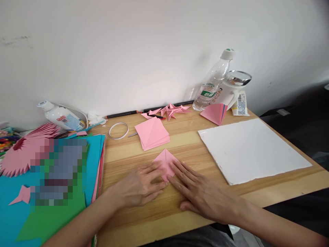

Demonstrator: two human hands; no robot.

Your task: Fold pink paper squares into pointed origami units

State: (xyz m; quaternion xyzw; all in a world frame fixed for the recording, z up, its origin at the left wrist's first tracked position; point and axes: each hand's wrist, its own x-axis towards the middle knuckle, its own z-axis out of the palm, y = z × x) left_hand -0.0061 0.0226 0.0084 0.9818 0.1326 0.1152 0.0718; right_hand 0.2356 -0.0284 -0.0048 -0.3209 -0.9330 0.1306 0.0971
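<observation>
A folded piece of pink origami paper [166, 158] lies flat on the wooden table with one corner pointing away from me and a crease down its middle. On its left side rest the fingers of my left hand [140, 183], stretched out. My right hand [199, 192] presses on the right side with its fingers extended and lying flat. The lower part of the paper is partly covered by both hands. Just beyond it sits a stack of pink paper squares [153, 133] with diagonal creases.
Left are coloured sheets [15, 199], a pink pleated fan [28, 151] and a white bottle [60, 116]. A tape ring [118, 131], pens [122, 114] and folded pink pieces [172, 111] lie behind. Rightward stand a water bottle [212, 82], a mug [235, 85] and a white board [254, 151].
</observation>
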